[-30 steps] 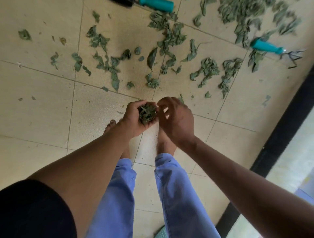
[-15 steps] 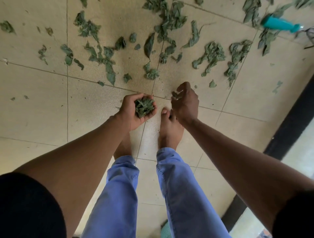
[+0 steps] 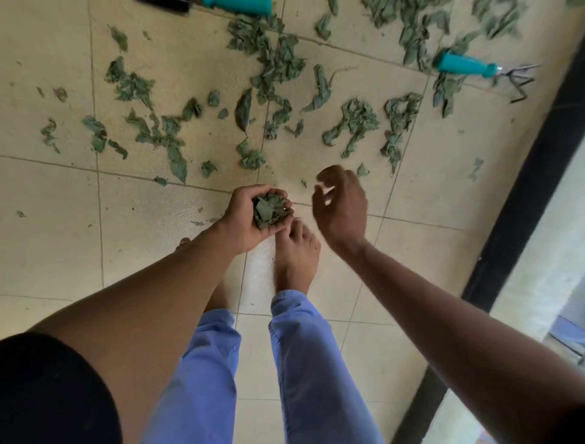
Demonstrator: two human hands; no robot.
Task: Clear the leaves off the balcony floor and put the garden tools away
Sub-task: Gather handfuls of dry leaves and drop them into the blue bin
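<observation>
My left hand (image 3: pixel 245 218) is cupped around a wad of green leaves (image 3: pixel 269 207), held above my bare feet. To its right my right hand (image 3: pixel 340 202) hovers with loosely bent fingers and holds nothing. Several dried green leaves (image 3: pixel 275 69) lie scattered over the beige floor tiles ahead. A small hand rake with a teal handle (image 3: pixel 465 66) lies at the upper right among leaves. Another teal-handled tool (image 3: pixel 240 3) is cut off by the top edge.
A black frame strip (image 3: pixel 519 202) runs diagonally down the right side, with a pale ledge beyond it. My bare right foot (image 3: pixel 294 256) and blue trouser legs (image 3: pixel 304 364) stand on the bare tiles below the hands.
My right hand has drawn away from the leaf bundle in my left hand and moved right and forward toward the floor leaves. The left hand still holds its leaves.
</observation>
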